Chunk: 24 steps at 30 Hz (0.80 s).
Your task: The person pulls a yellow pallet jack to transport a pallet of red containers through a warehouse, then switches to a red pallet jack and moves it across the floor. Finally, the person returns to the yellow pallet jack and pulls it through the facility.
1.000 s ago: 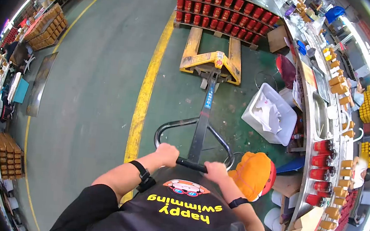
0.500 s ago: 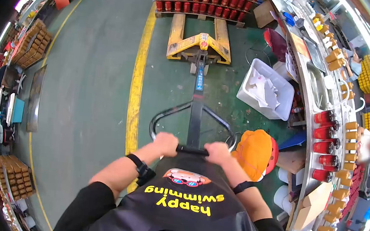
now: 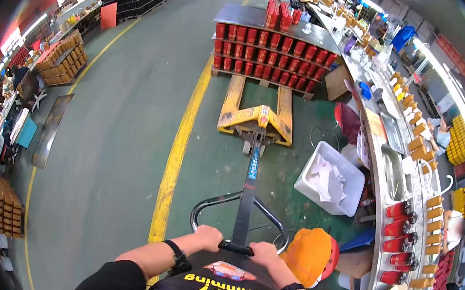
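My left hand (image 3: 208,237) and my right hand (image 3: 264,252) both grip the black loop handle (image 3: 237,247) of a yellow pallet jack (image 3: 257,116). Its long tiller runs away from me to the yellow forks, which reach under a pallet stacked with rows of red containers (image 3: 271,50). A black watch sits on my left wrist and a black band on my right.
A yellow floor line (image 3: 178,150) runs along the left of the jack. A white bin with paper (image 3: 331,178) and an orange cap (image 3: 309,254) lie to the right. A long metal counter (image 3: 396,179) carries red and orange containers, with people behind it. Brown box stacks (image 3: 60,59) stand far left.
The view has tilted up, so the red-container pallet and the aisle beyond show in full. Both hands stay on the handle, which sits lower in the picture.
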{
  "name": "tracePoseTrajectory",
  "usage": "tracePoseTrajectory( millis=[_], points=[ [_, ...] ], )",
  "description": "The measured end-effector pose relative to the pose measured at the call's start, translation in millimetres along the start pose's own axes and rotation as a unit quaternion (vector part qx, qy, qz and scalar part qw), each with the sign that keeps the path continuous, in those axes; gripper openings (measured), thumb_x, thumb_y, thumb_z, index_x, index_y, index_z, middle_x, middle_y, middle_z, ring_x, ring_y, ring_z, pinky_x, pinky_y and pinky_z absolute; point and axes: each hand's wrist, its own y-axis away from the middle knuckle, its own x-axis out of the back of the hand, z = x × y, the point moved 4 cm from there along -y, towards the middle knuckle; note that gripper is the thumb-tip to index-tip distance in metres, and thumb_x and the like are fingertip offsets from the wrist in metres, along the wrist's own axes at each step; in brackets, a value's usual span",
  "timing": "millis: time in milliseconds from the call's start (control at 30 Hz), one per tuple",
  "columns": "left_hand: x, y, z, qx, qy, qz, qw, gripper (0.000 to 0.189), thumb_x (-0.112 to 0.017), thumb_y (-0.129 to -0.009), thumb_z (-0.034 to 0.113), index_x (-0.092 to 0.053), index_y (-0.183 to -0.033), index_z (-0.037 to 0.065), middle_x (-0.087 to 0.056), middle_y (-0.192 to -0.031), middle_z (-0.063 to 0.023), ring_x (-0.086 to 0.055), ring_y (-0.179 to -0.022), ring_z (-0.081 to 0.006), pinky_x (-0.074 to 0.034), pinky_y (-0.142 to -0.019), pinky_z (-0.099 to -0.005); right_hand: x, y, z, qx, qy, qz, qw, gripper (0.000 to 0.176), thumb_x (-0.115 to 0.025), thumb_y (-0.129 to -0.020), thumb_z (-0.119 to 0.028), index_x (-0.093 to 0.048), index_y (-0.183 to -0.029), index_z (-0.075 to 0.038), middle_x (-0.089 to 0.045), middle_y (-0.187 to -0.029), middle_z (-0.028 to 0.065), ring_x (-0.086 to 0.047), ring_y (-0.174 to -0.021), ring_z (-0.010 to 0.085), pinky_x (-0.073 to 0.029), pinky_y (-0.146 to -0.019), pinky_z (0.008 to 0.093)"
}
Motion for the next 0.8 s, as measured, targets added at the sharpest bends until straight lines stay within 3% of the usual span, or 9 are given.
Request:
tracePoseTrajectory(
  millis=[100, 200, 300, 433, 467, 533, 567, 700, 800],
  points=[
    [127.6, 34.2, 3.4, -0.009, -0.010, 0.124, 0.992, 0.029, -0.064, -0.066, 0.032, -0.070, -0.087, 0.013, -0.069, -0.085, -0.0119, -0.067, -0.083, -0.0297, -0.053, -0.072, -0.0430, 144.0, 25.2, -8.2, -0.009, 0.029, 0.100, 0.994, 0.028, -0.064, -0.068, -0.029, -0.063, -0.091, -0.014, -0.067, -0.082, 0.0127, -0.066, -0.080, 0.0321, -0.052, -0.070, 0.0444],
    [226.6, 34.2, -2.4, -0.042, -0.021, 0.226, 0.973, 0.030, -0.065, -0.064, 0.036, -0.069, -0.083, 0.013, -0.068, -0.081, -0.0128, -0.066, -0.078, -0.0313, -0.052, -0.070, -0.0444, 246.9, 29.8, 3.5, -0.015, 0.015, 0.289, 0.957, 0.025, -0.068, -0.062, -0.029, -0.063, -0.081, -0.013, -0.064, -0.070, 0.0111, -0.064, -0.070, 0.0312, -0.051, -0.065, 0.0436],
    [182.6, 34.8, 2.5, -0.023, -0.019, 0.146, 0.989, 0.031, -0.066, -0.062, 0.037, -0.069, -0.081, 0.013, -0.068, -0.081, -0.0136, -0.066, -0.079, -0.0316, -0.052, -0.070, -0.0443, 198.3, 29.8, -3.1, -0.029, 0.052, 0.217, 0.974, 0.027, -0.067, -0.063, -0.033, -0.063, -0.081, -0.014, -0.065, -0.074, 0.0106, -0.065, -0.072, 0.0311, -0.050, -0.064, 0.0445],
    [-44.2, -26.3, -14.0, -0.049, 0.020, 0.014, 0.999, 0.030, -0.063, -0.068, 0.030, -0.071, -0.086, 0.007, -0.069, -0.088, -0.0163, -0.067, -0.085, -0.0321, -0.053, -0.073, -0.0440, -46.1, -14.7, 11.5, 0.023, -0.014, 0.027, 0.999, 0.031, -0.067, -0.067, -0.034, -0.062, -0.088, -0.011, -0.066, -0.081, 0.0133, -0.065, -0.080, 0.0328, -0.052, -0.068, 0.0468],
    [-67.6, -44.4, -22.9, -0.060, 0.041, 0.000, 0.997, 0.030, -0.062, -0.068, 0.028, -0.071, -0.087, 0.006, -0.068, -0.089, -0.0168, -0.066, -0.087, -0.0319, -0.053, -0.074, -0.0439, -73.5, -32.8, 20.4, 0.025, -0.040, -0.002, 0.999, 0.033, -0.067, -0.066, -0.035, -0.062, -0.089, -0.011, -0.065, -0.084, 0.0122, -0.064, -0.081, 0.0330, -0.052, -0.069, 0.0466],
    [1.1, -11.5, -5.4, -0.052, -0.020, -0.016, 0.998, 0.031, -0.063, -0.069, 0.029, -0.071, -0.089, 0.007, -0.068, -0.092, -0.0164, -0.066, -0.090, -0.0318, -0.052, -0.077, -0.0435, -4.0, -14.2, 4.5, 0.039, 0.030, -0.022, 0.999, 0.034, -0.066, -0.065, -0.033, -0.063, -0.091, -0.011, -0.066, -0.086, 0.0122, -0.065, -0.082, 0.0337, -0.052, -0.071, 0.0464],
    [36.1, -1.2, -3.8, -0.048, -0.016, 0.009, 0.999, 0.034, -0.064, -0.068, 0.031, -0.070, -0.092, 0.007, -0.068, -0.091, -0.0157, -0.066, -0.089, -0.0318, -0.052, -0.077, -0.0443, 37.6, -5.0, 3.9, 0.052, 0.008, 0.037, 0.998, 0.031, -0.064, -0.065, -0.031, -0.063, -0.089, -0.011, -0.066, -0.085, 0.0119, -0.064, -0.082, 0.0337, -0.052, -0.072, 0.0466],
    [224.0, 32.4, -7.2, -0.044, -0.026, 0.222, 0.974, 0.030, -0.067, -0.064, 0.038, -0.070, -0.084, 0.015, -0.068, -0.079, -0.0117, -0.066, -0.077, -0.0305, -0.052, -0.067, -0.0435, 244.9, 20.1, 2.9, -0.032, 0.033, 0.185, 0.982, 0.030, -0.065, -0.066, -0.031, -0.065, -0.091, -0.014, -0.067, -0.084, 0.0118, -0.065, -0.083, 0.0318, -0.052, -0.071, 0.0446],
    [237.8, 32.1, -7.8, -0.065, -0.030, 0.244, 0.967, 0.030, -0.067, -0.063, 0.040, -0.070, -0.080, 0.015, -0.067, -0.076, -0.0115, -0.066, -0.075, -0.0300, -0.051, -0.065, -0.0426, 256.9, 19.6, 5.0, -0.022, 0.028, 0.230, 0.973, 0.031, -0.066, -0.064, -0.034, -0.065, -0.088, -0.014, -0.066, -0.079, 0.0104, -0.065, -0.078, 0.0310, -0.051, -0.068, 0.0452]
  ],
)
